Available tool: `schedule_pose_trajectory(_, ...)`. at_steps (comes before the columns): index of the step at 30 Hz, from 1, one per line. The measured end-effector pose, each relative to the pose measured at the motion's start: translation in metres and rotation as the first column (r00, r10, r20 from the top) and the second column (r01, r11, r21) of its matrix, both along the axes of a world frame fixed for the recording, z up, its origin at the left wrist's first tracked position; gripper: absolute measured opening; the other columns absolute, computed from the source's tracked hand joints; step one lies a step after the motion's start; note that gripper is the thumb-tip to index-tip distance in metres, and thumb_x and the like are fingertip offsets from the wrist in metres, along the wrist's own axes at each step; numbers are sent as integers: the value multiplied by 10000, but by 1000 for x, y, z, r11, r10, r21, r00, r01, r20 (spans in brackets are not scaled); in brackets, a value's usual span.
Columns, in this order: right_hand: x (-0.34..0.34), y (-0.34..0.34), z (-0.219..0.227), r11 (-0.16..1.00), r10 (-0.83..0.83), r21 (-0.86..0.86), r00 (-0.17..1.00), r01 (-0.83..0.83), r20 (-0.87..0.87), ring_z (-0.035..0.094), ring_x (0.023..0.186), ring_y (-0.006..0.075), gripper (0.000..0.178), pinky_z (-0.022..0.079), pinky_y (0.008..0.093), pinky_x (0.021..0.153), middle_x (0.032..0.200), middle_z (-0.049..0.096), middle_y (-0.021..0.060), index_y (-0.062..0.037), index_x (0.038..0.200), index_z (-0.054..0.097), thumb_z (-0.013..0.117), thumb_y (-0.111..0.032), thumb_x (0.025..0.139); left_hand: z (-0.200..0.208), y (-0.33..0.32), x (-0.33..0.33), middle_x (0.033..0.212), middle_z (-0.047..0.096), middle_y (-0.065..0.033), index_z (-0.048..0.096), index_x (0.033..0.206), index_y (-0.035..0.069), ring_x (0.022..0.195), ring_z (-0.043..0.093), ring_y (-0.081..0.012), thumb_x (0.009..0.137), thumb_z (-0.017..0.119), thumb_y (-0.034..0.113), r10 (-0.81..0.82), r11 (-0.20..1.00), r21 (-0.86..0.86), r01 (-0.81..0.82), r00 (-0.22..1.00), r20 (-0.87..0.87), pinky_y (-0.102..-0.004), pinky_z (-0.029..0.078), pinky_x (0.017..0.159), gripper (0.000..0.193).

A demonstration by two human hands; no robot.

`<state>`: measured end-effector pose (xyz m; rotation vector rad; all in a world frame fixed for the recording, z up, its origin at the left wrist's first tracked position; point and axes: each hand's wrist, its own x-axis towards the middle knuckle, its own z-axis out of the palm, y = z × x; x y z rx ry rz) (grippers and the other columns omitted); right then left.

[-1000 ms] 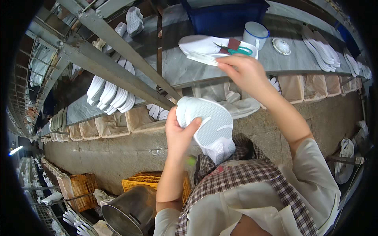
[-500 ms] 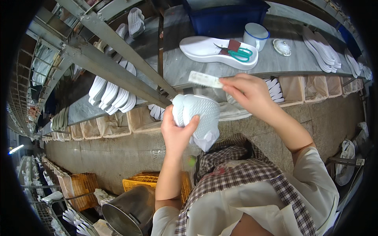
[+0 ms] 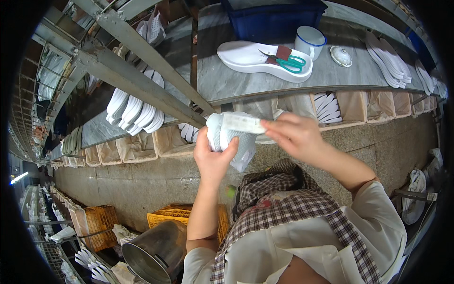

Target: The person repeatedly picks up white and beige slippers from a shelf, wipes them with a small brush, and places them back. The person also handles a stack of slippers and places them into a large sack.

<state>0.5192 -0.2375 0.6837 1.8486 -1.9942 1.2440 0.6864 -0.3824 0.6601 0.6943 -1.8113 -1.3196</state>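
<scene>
Moved since 0.5 s ago: white strip (image 3: 243, 124), then clear of the bundle and nearer the shelf, now laid across the top of the bundled white insoles (image 3: 231, 137); bundle drawn slightly lower, toward the chest. Left hand (image 3: 213, 158) wrapped around the bundle from below, thumb hooked over the front, fingers closed. Right hand (image 3: 295, 135) pinching the strip's end, other fingers loosely spread. Bundle held in the air in front of the grey shelf (image 3: 236, 83) bearing a white sole tray (image 3: 250, 59) with green-handled scissors (image 3: 291, 62). Likely risks: strip slipping off sideways under such a light pinch; insoles fanning out and dropping if the 1-handed grip loosens.
</scene>
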Motion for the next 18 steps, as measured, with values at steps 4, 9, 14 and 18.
schedule_pose_trajectory(4,-3,-25,-3,978,-203,34,978,205,-54,576,558,217,205,455,312,477,700,593,40,-111,971,706,694,-198,786,-3,11,-5,938,617,-79,549,1042,-11,838,595,-137,685,775,68,-13,999,-36,13,1000,-23,-276,494,706,430)
schedule_pose_trajectory(9,-18,-11,-6,987,-109,-95,975,129,196,572,558,185,214,455,295,479,697,595,67,-73,1000,697,693,-131,794,1,9,-3,988,592,-84,483,1137,-14,879,604,-155,697,750,8,-8,990,137,31,986,-165,-283,505,753,514)
schedule_pose_trajectory(14,9,6,-13,997,-32,-69,993,40,112,565,531,175,237,432,294,437,715,597,47,-107,1022,697,697,-157,790,-1,0,-1,982,600,-76,499,1118,-10,871,603,-142,701,749,19,-16,996,84,26,993,-115,-274,501,750,487)
schedule_pose_trajectory(18,-1,-17,-13,994,-106,6,987,106,121,580,569,206,225,452,306,479,715,600,44,-115,1018,698,680,-182,804,-5,9,-2,968,613,-70,539,1087,1,858,604,-141,675,787,88,-106,994,-33,105,994,-30,-273,503,726,489)
